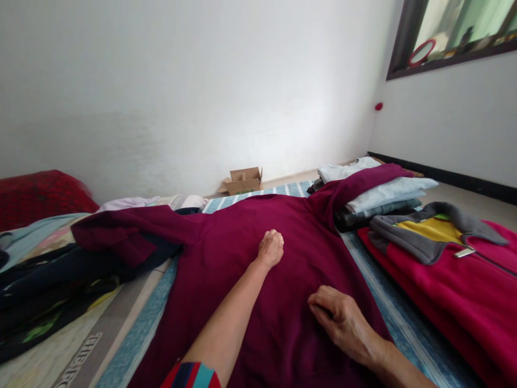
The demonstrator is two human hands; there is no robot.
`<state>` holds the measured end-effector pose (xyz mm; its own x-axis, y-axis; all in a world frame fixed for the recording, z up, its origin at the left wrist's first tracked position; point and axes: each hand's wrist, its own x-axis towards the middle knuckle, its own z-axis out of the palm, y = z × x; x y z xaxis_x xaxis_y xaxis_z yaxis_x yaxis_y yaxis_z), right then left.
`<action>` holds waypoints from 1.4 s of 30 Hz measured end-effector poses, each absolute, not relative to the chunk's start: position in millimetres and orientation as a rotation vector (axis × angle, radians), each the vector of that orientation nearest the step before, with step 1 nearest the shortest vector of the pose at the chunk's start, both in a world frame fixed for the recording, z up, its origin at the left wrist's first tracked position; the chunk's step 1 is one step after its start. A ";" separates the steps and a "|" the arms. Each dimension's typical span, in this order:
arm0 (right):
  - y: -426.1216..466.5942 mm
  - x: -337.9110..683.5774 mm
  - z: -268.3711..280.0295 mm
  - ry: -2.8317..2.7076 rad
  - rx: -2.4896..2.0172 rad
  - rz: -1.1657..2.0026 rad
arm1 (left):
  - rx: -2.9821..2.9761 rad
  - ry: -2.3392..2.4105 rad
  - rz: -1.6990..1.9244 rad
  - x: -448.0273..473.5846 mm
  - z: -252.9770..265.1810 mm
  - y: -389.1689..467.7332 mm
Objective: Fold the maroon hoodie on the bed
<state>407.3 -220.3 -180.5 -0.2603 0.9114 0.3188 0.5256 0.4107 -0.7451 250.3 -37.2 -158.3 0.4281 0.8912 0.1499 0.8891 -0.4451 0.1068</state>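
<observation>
A maroon long-sleeved top (238,269) lies spread out in front of me, its sleeves stretched to both sides. My left hand (270,248) is closed in a fist at the middle of the top's body. Lower and to the right, my right hand (339,318) is over the fabric with its fingers curled in and thumb pressed close. Whether either hand pinches cloth is hidden by the fingers. The left sleeve rests across dark clothes (81,264); the right one lies over a stack of folded clothes (388,194).
On the right is a red fleece jacket (448,285) with a grey collar. A blue striped sheet (157,318) shows beneath the top. An open cardboard box (244,182) stands by the white wall (202,97). At far left is a red patterned bundle (44,196).
</observation>
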 end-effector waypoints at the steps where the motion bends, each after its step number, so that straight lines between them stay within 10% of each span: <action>1: -220.5 407.5 -180.3 -1.926 -1.225 0.656 | 2.643 1.636 0.298 251.2 -159.3 -38.1; 42: -218.5 410.0 -179.2 -1.897 -1.204 0.702 | 2.312 1.288 0.605 251.5 -133.7 -87.5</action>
<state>410.0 -218.5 -179.2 -0.2592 0.9144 0.3109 0.4916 0.4020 -0.7725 251.5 -87.5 -133.7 0.4749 0.8642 0.1662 0.6796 -0.4802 0.5546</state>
